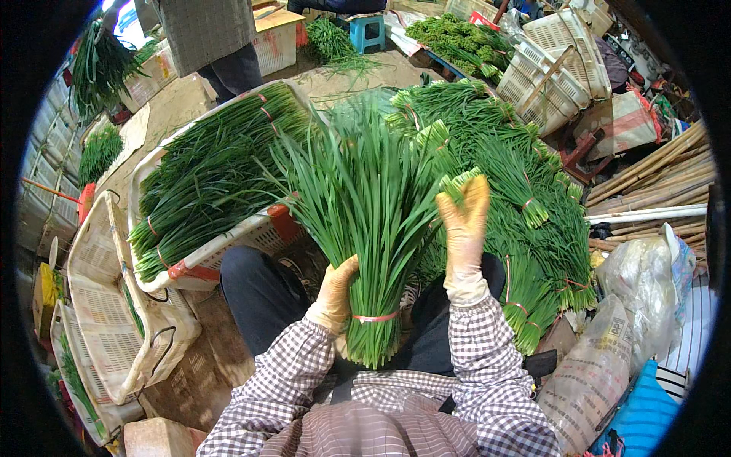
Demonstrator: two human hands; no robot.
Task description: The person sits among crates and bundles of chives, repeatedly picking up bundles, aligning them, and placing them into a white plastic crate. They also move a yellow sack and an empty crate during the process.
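My left hand [337,294], in a stained pale glove, grips the left side of an upright bunch of green garlic chives [374,240]. A pink band [375,317] circles that bunch near its lower end, above my lap. To the right, my right hand [467,220], in a yellowed glove, is raised with its fingers around the pale cut ends of a smaller bunch of chives [458,181]. The leaves of this smaller bunch are partly hidden behind the large bunch. Past my right hand lies a heap of banded chive bunches [525,165].
At left stands a white plastic crate [240,243] filled with chives, beside empty crates [108,303]. Bamboo poles [657,171] and plastic bags [594,354] lie to the right. A person [208,34] stands beyond the filled crate. A blue stool [366,33] is farther back.
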